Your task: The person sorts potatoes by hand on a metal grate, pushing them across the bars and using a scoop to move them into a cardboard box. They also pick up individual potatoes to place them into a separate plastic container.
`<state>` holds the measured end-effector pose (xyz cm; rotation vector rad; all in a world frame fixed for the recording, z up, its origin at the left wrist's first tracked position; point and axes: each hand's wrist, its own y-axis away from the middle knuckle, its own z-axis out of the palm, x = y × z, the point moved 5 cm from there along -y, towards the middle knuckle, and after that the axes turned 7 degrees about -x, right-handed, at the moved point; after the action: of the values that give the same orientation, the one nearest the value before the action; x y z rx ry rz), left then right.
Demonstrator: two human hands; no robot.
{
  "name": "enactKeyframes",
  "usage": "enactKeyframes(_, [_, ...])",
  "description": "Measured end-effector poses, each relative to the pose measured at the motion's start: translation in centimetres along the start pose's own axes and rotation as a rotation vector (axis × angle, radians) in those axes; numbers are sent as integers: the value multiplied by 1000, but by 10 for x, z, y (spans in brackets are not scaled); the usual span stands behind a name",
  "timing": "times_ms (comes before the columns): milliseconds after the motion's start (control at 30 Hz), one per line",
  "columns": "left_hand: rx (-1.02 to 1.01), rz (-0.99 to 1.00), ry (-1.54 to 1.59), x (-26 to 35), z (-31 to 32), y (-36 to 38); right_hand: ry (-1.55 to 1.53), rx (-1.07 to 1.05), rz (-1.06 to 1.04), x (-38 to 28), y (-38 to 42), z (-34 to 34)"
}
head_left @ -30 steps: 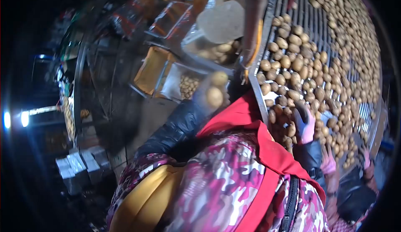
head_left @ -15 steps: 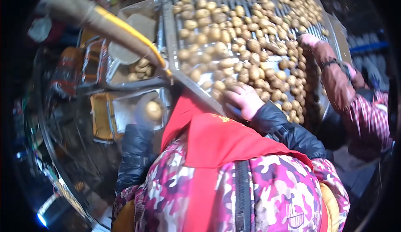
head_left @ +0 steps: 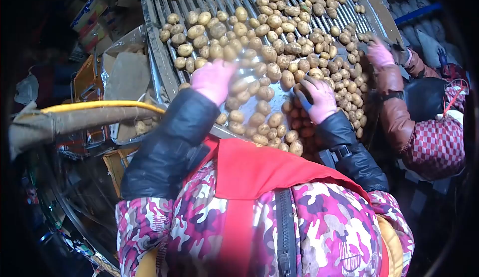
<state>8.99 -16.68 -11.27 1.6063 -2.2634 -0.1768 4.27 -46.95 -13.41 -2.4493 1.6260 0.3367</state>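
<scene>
Potatoes [head_left: 266,94] lie thickly over a slatted metal sorting table [head_left: 204,0] and its smooth lower end. My left hand [head_left: 214,81], in a pink glove, reaches over the potatoes on the left side; its fingers are smeared by motion. My right hand [head_left: 322,101], gloved in pink with dark fingertips, is over the potatoes near the front edge. Its thumb and fingers are apart, with the fingertips right at the potatoes and nothing visible between them.
A co-worker's pink-gloved hand [head_left: 380,55] reaches in at the table's right edge. On the left, a padded bar with a yellow strip [head_left: 100,108] crosses over a container holding potatoes [head_left: 144,126]. A wooden-sided crate [head_left: 116,164] stands lower left.
My left hand has moved from the left-hand bins, where it held a potato, up and right over the table. My right hand has shifted right and slightly up. The view has turned.
</scene>
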Motion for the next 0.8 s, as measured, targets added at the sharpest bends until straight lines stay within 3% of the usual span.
enactKeyframes(33, [-158, -23, -166, 4, 3, -14, -12, 76, -49, -14, -18, -7])
enactKeyframes(100, [-137, 48, -276, 2, 32, -34, -48, 110, -79, -35, -60, -11])
enactKeyframes(200, [-116, 42, -184, -2, 29, -41, -53, -65, -62, -38, -125, 16])
enactKeyframes(233, [-85, 1, -50, -11, 24, -38, -15, -229, 3, -46, -141, 15])
enactKeyframes(300, [-15, -77, 216, -29, 9, -28, 79, -301, 36, -40, -164, 33])
enactKeyframes(367, [-51, -70, 1057, -41, 14, -19, 83, -336, 47, -34, -176, 42])
enactKeyframes(467, [-200, -79, 1928, -16, -13, 30, 14, -333, 69, -38, -170, 39])
enactKeyframes(500, [-101, -38, 2181, -18, 11, 35, -51, -330, 104, -36, -168, 38])
enactKeyframes(567, [-136, -48, 2268, -13, 35, 48, -319, -251, 50, -36, -149, 28])
enactKeyframes(600, [-385, -74, 2197, -6, 26, 55, -473, -203, -16, -27, -144, 44])
enactKeyframes(700, [-374, 36, 2470, -16, 79, 51, -1282, -571, 158, -68, -114, 44])
enactKeyframes(733, [-461, 86, 2485, 2, 51, 49, -1144, -617, 28, -93, -112, 29])
enactKeyframes(767, [-320, -128, 2294, -11, 64, 54, -1001, -658, -95, -112, -113, 18])
enactKeyframes(800, [-323, -34, 2397, -12, 71, 54, -1075, -593, -190, -114, -120, 33])
